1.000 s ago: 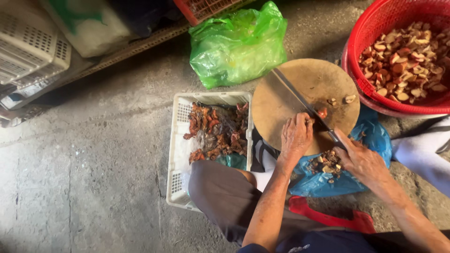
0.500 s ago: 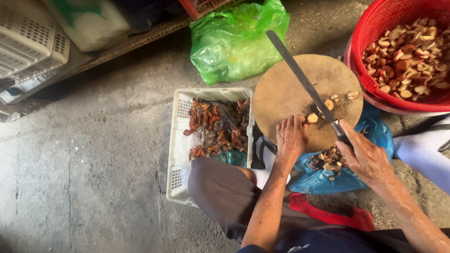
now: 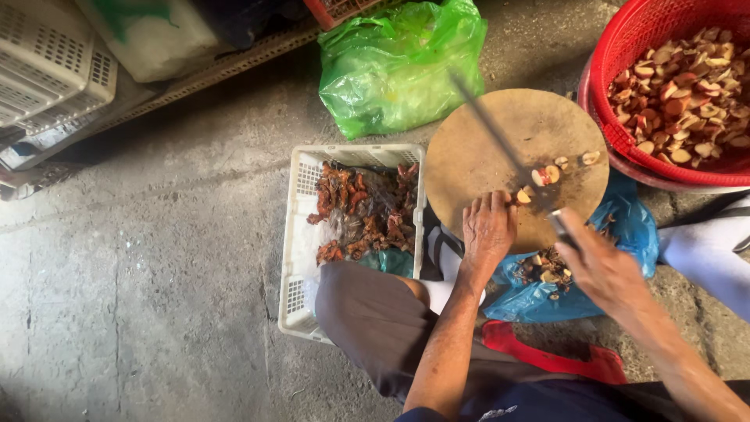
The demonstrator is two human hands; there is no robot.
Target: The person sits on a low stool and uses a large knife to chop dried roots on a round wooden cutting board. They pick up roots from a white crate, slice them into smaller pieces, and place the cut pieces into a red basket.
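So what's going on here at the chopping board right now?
A seated person is chopping small pieces on a round wooden board. The right hand grips a long knife, its blade raised and blurred above the board. The left hand rests at the board's near edge, fingertips by a few cut pieces. A red basket of cut pieces sits to the right, a white crate of reddish husks to the left, and a blue bag of scraps below the board.
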